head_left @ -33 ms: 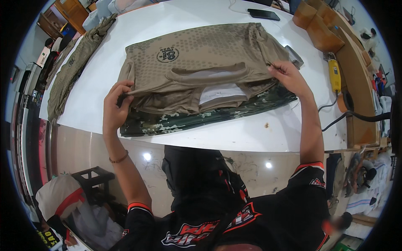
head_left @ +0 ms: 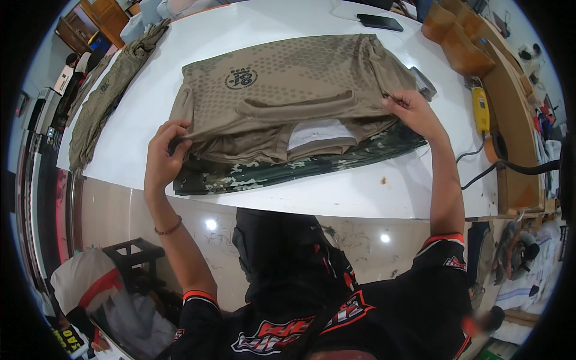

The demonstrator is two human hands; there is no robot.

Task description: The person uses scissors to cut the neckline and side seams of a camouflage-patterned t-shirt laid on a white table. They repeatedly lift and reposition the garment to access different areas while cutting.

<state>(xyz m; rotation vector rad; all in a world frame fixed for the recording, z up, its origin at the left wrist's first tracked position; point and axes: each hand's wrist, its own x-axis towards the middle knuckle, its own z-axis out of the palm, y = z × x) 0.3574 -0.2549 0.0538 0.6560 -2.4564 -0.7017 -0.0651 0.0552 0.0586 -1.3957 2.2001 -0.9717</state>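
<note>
A tan T-shirt [head_left: 282, 72] with a darker hexagon pattern and a round dark print lies on the white table, its ribbed collar toward me. My left hand [head_left: 169, 149] pinches the shirt's edge at the near left corner. Across from it, my right hand [head_left: 411, 111] grips the shirt at the right shoulder between thumb and fingers. The fabric between my hands is stretched, and a white inner patch [head_left: 321, 133] shows under the collar. Beneath the shirt is a stack of dark green camouflage fabric [head_left: 240, 178], partly covered.
Another patterned olive garment [head_left: 114, 96] lies bunched on the table's left. A black phone [head_left: 380, 22] rests at the far edge. On the right are brown cardboard holders [head_left: 465, 48], a yellow tool [head_left: 480, 110] with a black cable, and a tape roll [head_left: 495, 147]. A grey object [head_left: 423, 83] lies beside the shirt.
The collar's opening has narrowed, hiding the white that showed inside it. My left hand has shifted slightly left and down; my right hand has barely moved.
</note>
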